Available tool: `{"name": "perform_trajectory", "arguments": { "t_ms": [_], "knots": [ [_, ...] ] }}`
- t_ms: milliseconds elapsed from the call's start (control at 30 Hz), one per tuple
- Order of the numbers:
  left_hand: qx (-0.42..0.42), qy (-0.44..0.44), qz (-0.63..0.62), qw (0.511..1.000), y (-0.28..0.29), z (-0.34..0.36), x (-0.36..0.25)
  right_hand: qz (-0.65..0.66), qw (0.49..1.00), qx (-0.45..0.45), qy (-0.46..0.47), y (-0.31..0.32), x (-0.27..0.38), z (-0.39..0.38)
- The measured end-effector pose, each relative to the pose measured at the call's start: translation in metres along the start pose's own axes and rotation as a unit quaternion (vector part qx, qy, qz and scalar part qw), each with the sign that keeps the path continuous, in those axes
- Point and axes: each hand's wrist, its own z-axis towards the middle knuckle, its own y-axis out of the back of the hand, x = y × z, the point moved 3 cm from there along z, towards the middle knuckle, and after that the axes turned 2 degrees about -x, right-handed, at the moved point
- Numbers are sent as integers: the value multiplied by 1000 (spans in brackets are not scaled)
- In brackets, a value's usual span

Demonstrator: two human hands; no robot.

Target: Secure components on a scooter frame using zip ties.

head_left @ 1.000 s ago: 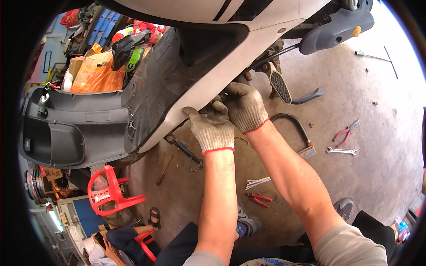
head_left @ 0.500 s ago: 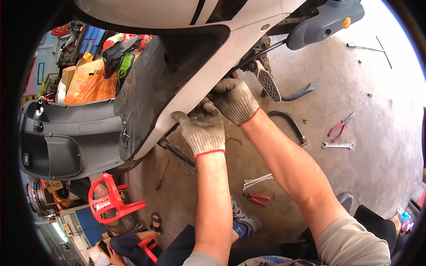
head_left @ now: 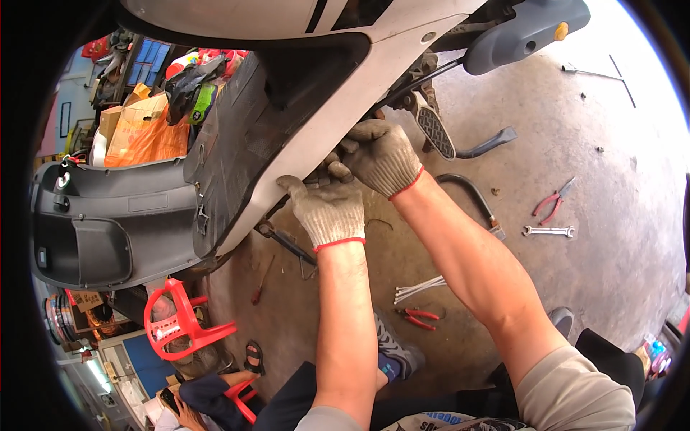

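Note:
My left hand, in a dirty knitted glove, has its thumb against the edge of the scooter's white side panel and its fingers curled underneath. My right hand, gloved alike, is closed just beside it, fingertips under the same panel; what either hand holds is hidden. Near the right hand are a footpeg and a dark lever. The black floorboard lies left of the panel, and a stand sticks out below it.
On the concrete floor are pliers, a wrench, red-handled cutters, white ties, a screwdriver, a U-lock and a T-handled tool. A red plastic chair, bags and a seated person are at left.
The view has shifted, putting the scooter a little further left in the picture. Both hands remain under the panel edge, with only small movements of their fingers.

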Motion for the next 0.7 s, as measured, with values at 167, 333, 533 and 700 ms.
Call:
{"name": "perform_trajectory", "arguments": {
  "t_ms": [167,333,533,700],
  "knots": [
    [-7,-6,6,1000,3,3,-2,-49,997,-60,29,-7,-1,2],
    [27,4,-1,1000,1,2,2,-5,1000,-29,10,5,2,12],
    [1,2,15,1000,9,8,-4,-19,999,42,-13,3,-7,2],
    [30,49,0,998,13,13,-6,-68,997,34,-13,1,0,-8]
  ]
}}
